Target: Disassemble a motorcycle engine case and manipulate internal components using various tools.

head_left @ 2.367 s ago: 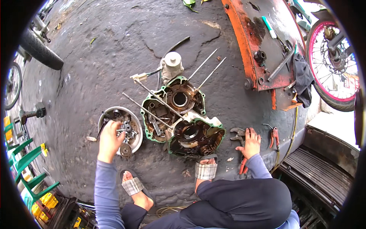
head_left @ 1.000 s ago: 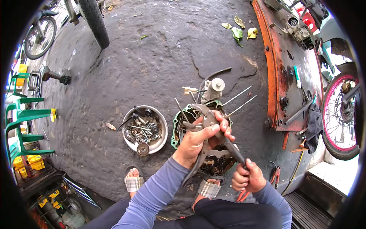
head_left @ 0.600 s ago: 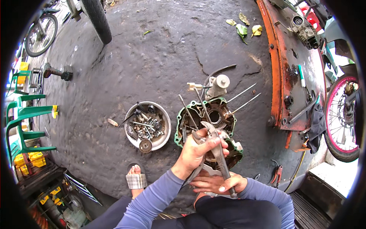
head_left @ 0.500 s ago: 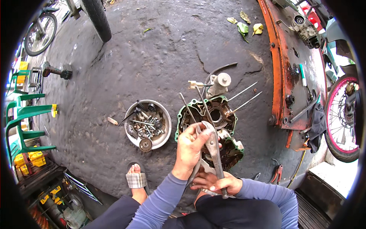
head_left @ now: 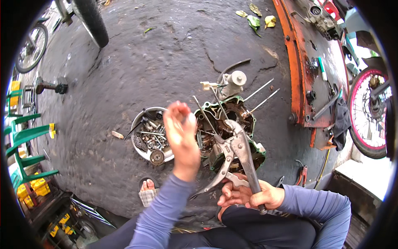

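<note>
The locking pliers [head_left: 240, 145] are over the near part of the engine case [head_left: 236, 113]; the right hand [head_left: 265, 197] grips them near the end of one handle. If this grip slips, they may fall into the case and damage its edge (my guess). The left hand [head_left: 181, 139], blurred, is loose and holds nothing visible, left of the case. It could knock the bowl [head_left: 169, 155] there, containing bolts [head_left: 153, 133], a chain [head_left: 140, 142] and a toothed gear [head_left: 157, 157].
</note>
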Available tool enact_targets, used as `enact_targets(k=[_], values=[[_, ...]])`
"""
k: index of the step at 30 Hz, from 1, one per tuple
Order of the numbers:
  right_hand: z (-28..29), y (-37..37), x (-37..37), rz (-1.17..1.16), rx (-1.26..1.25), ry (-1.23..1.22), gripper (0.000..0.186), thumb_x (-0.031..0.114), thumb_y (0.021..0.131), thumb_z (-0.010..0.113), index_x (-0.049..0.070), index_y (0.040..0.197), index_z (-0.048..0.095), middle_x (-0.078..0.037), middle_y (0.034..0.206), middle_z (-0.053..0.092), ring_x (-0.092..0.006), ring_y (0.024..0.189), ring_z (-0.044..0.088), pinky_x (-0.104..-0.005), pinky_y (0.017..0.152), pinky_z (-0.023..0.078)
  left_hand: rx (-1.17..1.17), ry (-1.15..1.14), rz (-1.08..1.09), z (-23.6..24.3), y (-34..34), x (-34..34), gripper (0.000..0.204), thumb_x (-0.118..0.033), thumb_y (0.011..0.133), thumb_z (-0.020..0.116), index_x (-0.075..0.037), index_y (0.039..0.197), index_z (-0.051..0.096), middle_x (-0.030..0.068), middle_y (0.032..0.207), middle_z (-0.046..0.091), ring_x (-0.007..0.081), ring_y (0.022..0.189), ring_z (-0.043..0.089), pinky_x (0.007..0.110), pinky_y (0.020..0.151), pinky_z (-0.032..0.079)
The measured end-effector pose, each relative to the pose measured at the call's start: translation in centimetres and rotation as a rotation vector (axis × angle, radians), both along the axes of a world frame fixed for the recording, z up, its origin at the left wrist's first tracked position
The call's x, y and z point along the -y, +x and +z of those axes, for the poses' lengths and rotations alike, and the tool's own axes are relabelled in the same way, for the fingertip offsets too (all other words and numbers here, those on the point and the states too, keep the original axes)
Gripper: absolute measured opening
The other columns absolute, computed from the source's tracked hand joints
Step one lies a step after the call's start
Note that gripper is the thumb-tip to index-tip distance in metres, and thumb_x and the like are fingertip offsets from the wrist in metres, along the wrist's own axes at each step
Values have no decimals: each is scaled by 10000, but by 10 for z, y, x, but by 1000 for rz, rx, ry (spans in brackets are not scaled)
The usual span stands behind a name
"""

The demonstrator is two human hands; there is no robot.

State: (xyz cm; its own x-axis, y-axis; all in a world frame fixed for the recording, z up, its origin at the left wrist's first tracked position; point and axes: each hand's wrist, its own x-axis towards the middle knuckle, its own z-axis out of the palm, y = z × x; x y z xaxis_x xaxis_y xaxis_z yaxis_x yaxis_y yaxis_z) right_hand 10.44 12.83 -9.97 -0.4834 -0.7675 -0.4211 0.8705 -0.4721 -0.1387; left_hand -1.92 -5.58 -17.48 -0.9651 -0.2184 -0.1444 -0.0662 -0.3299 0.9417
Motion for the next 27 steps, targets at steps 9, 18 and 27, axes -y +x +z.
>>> enact_targets(k=[9, 18, 27], values=[[28, -5, 20, 63, -411, 516, 1116, 193, 719, 768, 78, 1576, 63, -184, 1612, 123, -307, 1499, 152, -464, 1191, 121, -184, -513, -863, 19, -73, 59, 331, -206, 870, 687, -70, 1117, 513, 65, 1054, 488, 152, 914, 496, 303, 802, 445], [-15, 17, 180, -609, -276, 504, 994, 108, 709, 662, -13, 1540, 131, -99, 1399, 376, -222, 1296, 418, -409, 1151, 274, -314, -817, -1381, 34, -158, 55, 164, -149, 932, 645, 11, 901, 631, 31, 707, 583, 91, 686, 535, 270, 630, 447], [-103, 18, 249, -1043, 23, 701, 967, 83, 628, 623, -18, 1485, 189, -131, 1263, 434, -294, 1207, 510, -459, 1088, 374, -545, -490, -1322, -6, -156, 64, 127, 13, 822, 696, 4, 939, 648, 101, 855, 660, 228, 778, 643, 316, 707, 505]])
